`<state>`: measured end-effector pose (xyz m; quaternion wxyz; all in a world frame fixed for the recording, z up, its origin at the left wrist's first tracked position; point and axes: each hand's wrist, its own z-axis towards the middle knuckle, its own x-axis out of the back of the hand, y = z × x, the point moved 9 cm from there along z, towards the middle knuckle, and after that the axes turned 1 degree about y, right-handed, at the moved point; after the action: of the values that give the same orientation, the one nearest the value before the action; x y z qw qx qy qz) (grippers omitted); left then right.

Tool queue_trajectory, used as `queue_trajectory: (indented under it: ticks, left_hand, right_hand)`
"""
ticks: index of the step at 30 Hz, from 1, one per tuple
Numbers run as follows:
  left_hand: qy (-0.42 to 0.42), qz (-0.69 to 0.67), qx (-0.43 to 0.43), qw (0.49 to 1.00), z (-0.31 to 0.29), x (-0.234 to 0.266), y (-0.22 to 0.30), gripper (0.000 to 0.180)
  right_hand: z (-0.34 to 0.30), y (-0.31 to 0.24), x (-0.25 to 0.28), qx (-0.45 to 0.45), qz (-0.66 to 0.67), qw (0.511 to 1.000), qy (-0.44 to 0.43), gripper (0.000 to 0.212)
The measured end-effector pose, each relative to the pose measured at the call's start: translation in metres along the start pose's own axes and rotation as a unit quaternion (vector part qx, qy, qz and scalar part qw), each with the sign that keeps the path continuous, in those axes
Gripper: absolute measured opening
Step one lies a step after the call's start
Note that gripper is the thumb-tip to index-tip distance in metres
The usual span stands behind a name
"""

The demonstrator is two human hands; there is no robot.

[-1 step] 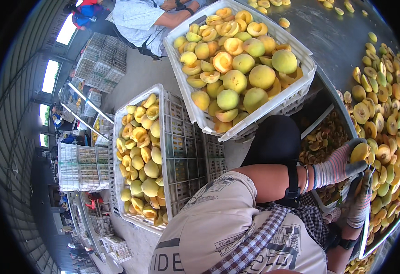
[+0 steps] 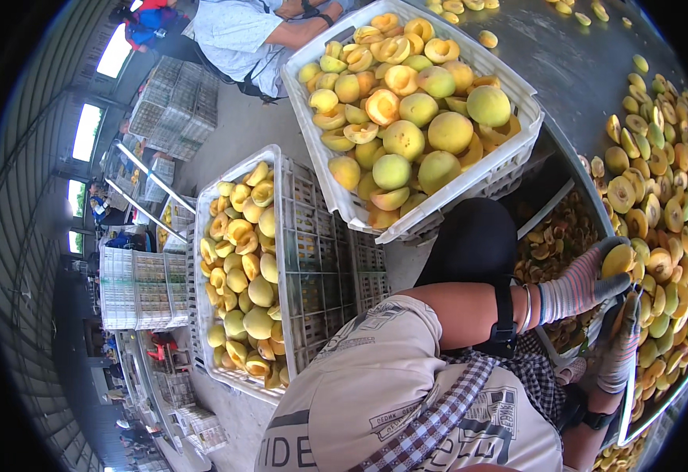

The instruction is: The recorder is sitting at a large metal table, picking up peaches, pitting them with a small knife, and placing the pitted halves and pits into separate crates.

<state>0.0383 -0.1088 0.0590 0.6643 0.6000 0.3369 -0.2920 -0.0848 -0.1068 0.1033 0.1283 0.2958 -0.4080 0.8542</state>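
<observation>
My left hand [image 2: 581, 285], in a striped glove with grey fingertips, is closed around a yellow peach half [image 2: 618, 262] at the edge of the metal table [image 2: 548, 49]. Just below it, my right hand [image 2: 624, 346], gloved the same way, has its fingers drawn together. A small shiny bit shows at those fingertips, too small to name. Both hands are beside a large heap of peach halves [image 2: 660, 212] spread over the table's right side.
A white crate of peaches and halves [image 2: 529, 90] stands at the table's left edge. Another full crate [image 2: 279, 228] sits lower left. Peelings or scraps [image 2: 560, 236] lie below the table edge. Across the table's far left corner sits a person in a light shirt [image 2: 238, 35]. Stacked crates [image 2: 143, 287] stand behind.
</observation>
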Motion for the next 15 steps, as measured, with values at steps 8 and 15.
queue_trajectory:
  ticks: [8, 15]
  left_hand:
    - [0.068, 0.012, -0.015, 0.997, 0.003, 0.03, -0.017, 0.055]
    - [0.076, -0.008, -0.03, 0.997, 0.011, 0.031, -0.023, 0.036]
  right_hand:
    - [-0.045, 0.072, -0.022, -0.254, 0.272, 0.923, -0.093, 0.047]
    - [-0.031, 0.027, -0.013, 0.112, -0.193, 0.965, -0.139, 0.059]
